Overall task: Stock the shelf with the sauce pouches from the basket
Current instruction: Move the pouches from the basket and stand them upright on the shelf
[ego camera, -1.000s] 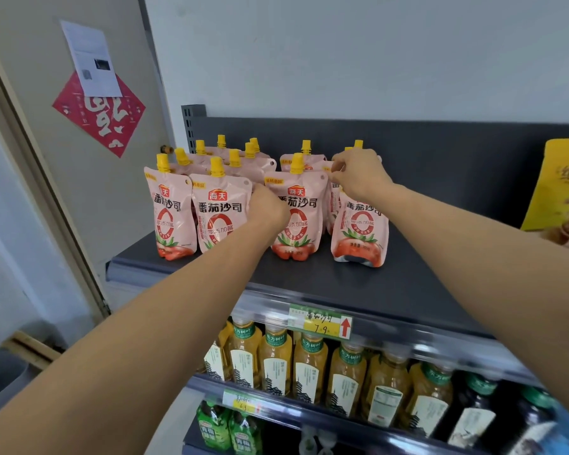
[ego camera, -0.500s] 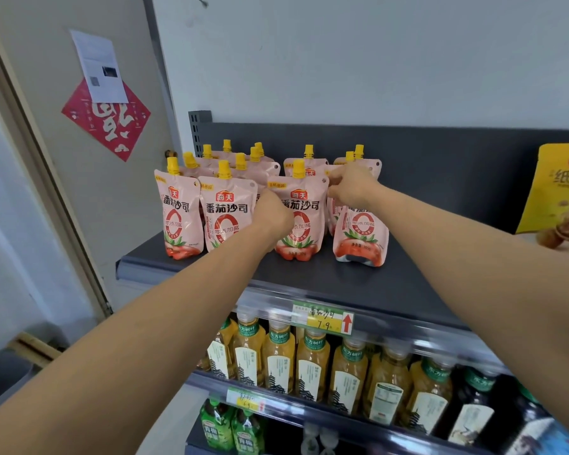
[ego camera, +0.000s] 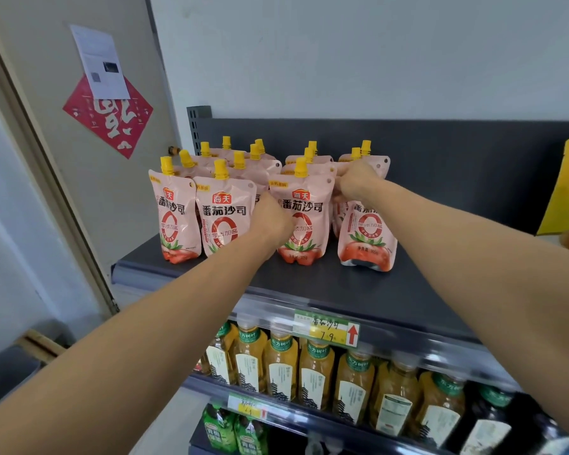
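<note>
While the left hand (ego camera: 271, 218) grips a front pouch (ego camera: 304, 205), the right hand (ego camera: 358, 182) pinches the rightmost pouch (ego camera: 367, 238)

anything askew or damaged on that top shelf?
Yes: the rightmost front pouch is askew. It tilts with its base kicked forward, its dark underside showing, while the other front pouches stand upright in a row. The right hand grips its top. No visible spill or tear.

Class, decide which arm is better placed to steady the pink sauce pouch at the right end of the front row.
Right: the right grip holds the top of that pink plastic spouted pouch; the left grip is at the neighbouring pouch, further away.
</note>
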A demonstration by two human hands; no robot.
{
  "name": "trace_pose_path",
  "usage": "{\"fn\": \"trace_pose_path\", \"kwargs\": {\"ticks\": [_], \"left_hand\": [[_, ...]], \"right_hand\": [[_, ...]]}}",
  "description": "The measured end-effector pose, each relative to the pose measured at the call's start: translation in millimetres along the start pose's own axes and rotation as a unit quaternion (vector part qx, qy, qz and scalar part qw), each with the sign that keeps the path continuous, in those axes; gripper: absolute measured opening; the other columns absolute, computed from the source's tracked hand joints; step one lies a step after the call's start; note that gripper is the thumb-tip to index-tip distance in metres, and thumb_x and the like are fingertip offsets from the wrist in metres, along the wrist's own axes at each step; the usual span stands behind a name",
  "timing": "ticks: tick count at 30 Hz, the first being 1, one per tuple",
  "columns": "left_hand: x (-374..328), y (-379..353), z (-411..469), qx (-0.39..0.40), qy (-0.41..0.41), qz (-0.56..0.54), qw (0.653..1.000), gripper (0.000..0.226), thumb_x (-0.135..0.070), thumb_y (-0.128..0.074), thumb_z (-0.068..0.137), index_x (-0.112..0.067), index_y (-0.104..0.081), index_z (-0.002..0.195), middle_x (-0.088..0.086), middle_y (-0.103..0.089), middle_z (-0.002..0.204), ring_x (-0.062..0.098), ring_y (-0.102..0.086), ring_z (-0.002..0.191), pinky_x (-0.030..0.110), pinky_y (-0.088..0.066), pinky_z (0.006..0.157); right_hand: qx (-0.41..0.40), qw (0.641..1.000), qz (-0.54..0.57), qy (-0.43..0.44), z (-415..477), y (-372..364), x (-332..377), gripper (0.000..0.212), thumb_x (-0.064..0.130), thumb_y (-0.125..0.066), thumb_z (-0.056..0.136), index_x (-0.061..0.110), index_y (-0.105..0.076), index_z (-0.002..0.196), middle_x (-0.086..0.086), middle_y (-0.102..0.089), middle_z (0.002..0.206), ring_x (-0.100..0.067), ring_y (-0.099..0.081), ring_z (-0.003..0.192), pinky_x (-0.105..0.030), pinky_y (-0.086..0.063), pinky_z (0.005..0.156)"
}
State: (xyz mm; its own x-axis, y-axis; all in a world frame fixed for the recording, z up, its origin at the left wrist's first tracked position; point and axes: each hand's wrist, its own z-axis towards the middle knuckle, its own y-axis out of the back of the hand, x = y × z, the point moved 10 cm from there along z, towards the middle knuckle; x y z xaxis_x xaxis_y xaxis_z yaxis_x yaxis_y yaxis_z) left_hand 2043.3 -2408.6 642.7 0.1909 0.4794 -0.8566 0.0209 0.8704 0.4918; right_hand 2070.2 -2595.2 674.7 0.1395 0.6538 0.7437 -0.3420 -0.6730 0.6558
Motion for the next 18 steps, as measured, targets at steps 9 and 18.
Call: {"fn": "trace_pose_path", "kwargs": {"ticks": [9,18], "left_hand": [[2,1,-3,-0.016,-0.010,-0.017,1.000,0.054,-0.003,-0.060,0.085,-0.009,-0.039,0.134,0.010,-0.053,0.134,0.026,-0.049,0.126,0.040,-0.043,0.104],[2,3,-11,-0.017,-0.004,0.017,1.000,0.050,-0.008,-0.061,0.086,-0.007,-0.040,0.132,0.011,-0.052,0.135,0.027,-0.049,0.125,0.039,-0.044,0.101]], "right_hand": [[0.024,0.999,0.026,0.000,-3,-7,3,0.045,0.004,-0.055,0.091,0.006,-0.046,0.135,-0.013,-0.060,0.123,-0.030,-0.062,0.105,-0.041,-0.056,0.088],[0.023,0.999,0.009,0.024,-14,-1,2,0.027,0.006,-0.060,0.089,0.003,-0.065,0.115,-0.014,-0.067,0.113,-0.027,-0.067,0.097,-0.038,-0.055,0.089]]}}
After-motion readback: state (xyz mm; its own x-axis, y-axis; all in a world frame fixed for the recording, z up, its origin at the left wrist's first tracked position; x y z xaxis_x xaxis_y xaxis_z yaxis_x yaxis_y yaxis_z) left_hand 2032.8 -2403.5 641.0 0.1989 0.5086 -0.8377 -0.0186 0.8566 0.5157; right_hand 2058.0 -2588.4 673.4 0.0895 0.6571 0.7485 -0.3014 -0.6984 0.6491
